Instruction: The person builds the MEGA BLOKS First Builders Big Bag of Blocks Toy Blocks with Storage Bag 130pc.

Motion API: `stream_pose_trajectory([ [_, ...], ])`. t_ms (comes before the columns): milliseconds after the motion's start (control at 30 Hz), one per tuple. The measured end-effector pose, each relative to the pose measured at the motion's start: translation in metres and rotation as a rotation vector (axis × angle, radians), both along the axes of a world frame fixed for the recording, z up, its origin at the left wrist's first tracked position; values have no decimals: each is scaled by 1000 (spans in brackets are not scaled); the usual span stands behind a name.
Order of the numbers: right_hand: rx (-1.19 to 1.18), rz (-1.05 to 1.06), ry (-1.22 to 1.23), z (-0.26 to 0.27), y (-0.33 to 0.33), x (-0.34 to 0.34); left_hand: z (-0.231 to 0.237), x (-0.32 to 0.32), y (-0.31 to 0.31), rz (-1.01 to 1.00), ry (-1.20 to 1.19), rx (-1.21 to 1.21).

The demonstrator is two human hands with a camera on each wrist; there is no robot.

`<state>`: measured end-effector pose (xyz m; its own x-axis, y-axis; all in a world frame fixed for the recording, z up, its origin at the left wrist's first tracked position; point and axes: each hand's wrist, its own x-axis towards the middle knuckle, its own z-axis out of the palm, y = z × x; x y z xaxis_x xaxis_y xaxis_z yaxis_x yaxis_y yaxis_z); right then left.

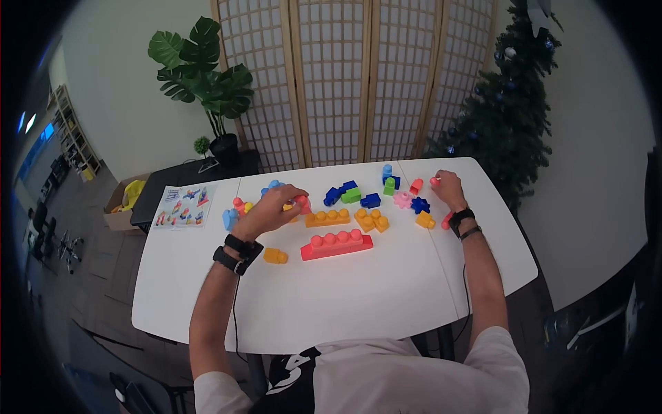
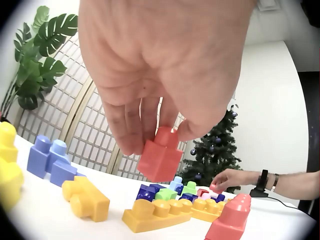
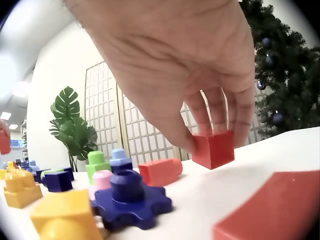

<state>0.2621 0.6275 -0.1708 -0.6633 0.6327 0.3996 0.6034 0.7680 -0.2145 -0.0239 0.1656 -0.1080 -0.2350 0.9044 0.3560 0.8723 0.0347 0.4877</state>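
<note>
My left hand (image 1: 276,210) pinches a red one-stud toy block (image 2: 161,159) between thumb and fingertips, held up over the left half of the table. In the right wrist view, my right hand (image 3: 200,85) grips another red block (image 3: 214,150) by its top, close over the tabletop at the right. A long red piece with a row of studs (image 1: 336,245) lies nearest the body. Behind it are a long orange block (image 1: 327,218) and a square orange block (image 1: 372,220). A red block lying on its side (image 3: 160,171) and a dark blue gear piece (image 3: 131,197) sit beside the right hand.
Dark blue blocks (image 1: 371,200) and a green block (image 1: 350,196) stand mid-table. Single orange blocks (image 1: 276,256) (image 1: 425,220) lie to either side. A picture sheet (image 1: 185,207) is at the table's left. A folding screen (image 1: 334,83) and a decorated tree (image 1: 507,110) stand behind.
</note>
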Motion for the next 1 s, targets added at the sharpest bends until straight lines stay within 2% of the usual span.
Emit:
stream_pose_trajectory([
  [133, -133, 111, 178, 45, -47, -17, -20, -9, 14, -61, 57, -75],
  [200, -384, 268, 292, 67, -72, -29, -33, -16, 21, -64, 72, -101],
  [233, -386, 267, 293, 77, -86, -34, -38, -18, 22, -76, 74, -118],
  [267, -458, 365, 316, 86, -100, -39, -41, -19, 22, -88, 76, -136],
  [300, -532, 463, 339, 89, -111, -47, -41, -17, 20, -87, 74, -140],
  [333, -536, 462, 339, 88, -119, -57, -39, -14, 20, -81, 65, -130],
  [400, -651, 729, 350, 82, -136, -75, -40, -13, 21, -76, 52, -128],
  [433, -657, 729, 349, 77, -147, -83, -41, -15, 22, -82, 73, -124],
  [500, -845, 930, 303, 69, -173, -99, -42, -14, 21, -84, 94, -121],
  [600, -868, 1020, 204, 39, -194, -127, -39, -7, 22, -51, 43, -157],
  [700, -880, 1006, 117, 26, -212, -139, -37, -6, 22, -39, 2, -159],
  [767, -860, 989, 110, 21, -219, -143, -38, -7, 22, -33, 21, -173],
  [833, -720, 965, 64, 19, -222, -145, -42, -8, 23, -9, -37, -171],
  [1000, -689, 990, 8, 21, -221, -147, -47, -11, 29, 42, -167, -132],
])
